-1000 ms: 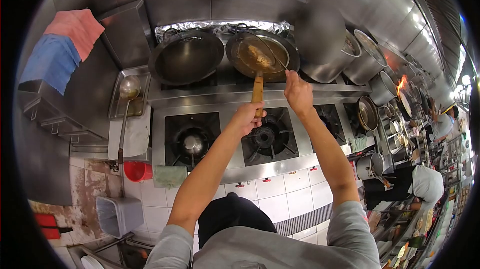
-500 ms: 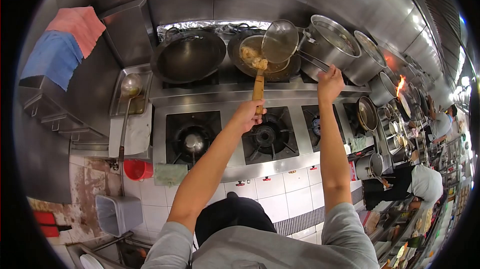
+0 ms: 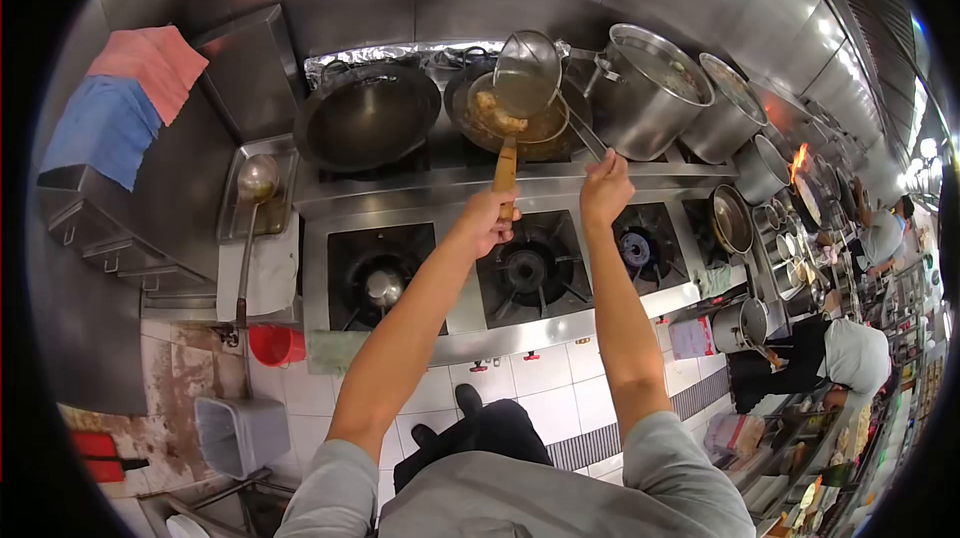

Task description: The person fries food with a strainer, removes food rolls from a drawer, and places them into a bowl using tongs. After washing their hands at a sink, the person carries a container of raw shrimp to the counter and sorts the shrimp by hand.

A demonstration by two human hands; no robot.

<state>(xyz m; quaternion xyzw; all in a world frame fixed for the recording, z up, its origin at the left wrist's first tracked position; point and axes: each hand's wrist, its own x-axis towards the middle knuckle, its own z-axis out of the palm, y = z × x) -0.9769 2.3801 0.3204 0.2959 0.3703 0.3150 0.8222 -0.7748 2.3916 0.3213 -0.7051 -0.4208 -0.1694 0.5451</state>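
Observation:
My left hand (image 3: 487, 222) is wrapped round the wooden handle (image 3: 505, 170) of a tool that reaches over the right-hand wok (image 3: 462, 128). Golden-brown food pieces (image 3: 498, 116) lie at the far end of that handle, over liquid in the wok. My right hand (image 3: 606, 188) is closed on the metal handle of a round mesh strainer (image 3: 527, 70), which is raised and tilted above the wok's back side. Whether the wooden handle belongs to a second strainer cannot be told.
A dark wok (image 3: 368, 118) stands to the left, tall steel pots (image 3: 650, 93) to the right. Burners (image 3: 527, 266) lie in front. A ladle (image 3: 258, 178) rests in a tray at left. Flames (image 3: 799, 160) rise farther right; a co-worker (image 3: 855, 358) is at the right.
Since the first frame the strainer has risen from the wok. In the last half second it has moved left with my right hand. The view has shifted slightly, and my shoes now show.

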